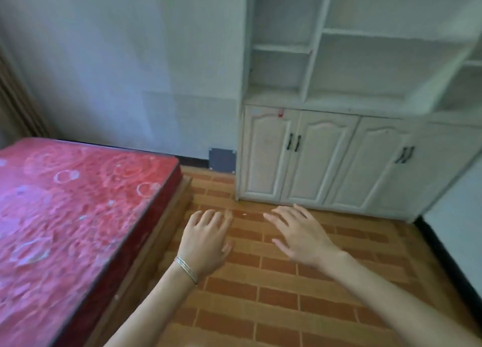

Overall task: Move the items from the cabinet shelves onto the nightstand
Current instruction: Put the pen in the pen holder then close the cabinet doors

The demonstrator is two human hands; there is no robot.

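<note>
Two bare hands reach forward, palms down, above a floor of orange-brown brick-pattern tiles. The left hand, just below centre, has its fingers loosely spread and holds nothing; thin bracelets circle its wrist. The right hand, beside it toward 3 o'clock and apart from it, also has its fingers spread and holds nothing. Both forearms enter from the bottom edge.

Beyond the hands, from 12 to 3 o'clock, stands a white cabinet against the wall. Its upper half is open shelves in several compartments; no items show on any shelf in view, though the picture is soft with blur and the far right compartments are cut off by the edge. Its lower half has four closed panelled doors with dark handles set in pairs. A small red mark sits at the top of the leftmost door.

At 9 o'clock lies a bed with a bare red patterned mattress on a wooden frame, its corner near the left hand. A pale wall rises behind it, with a small grey plate at its foot beside the cabinet.
</note>
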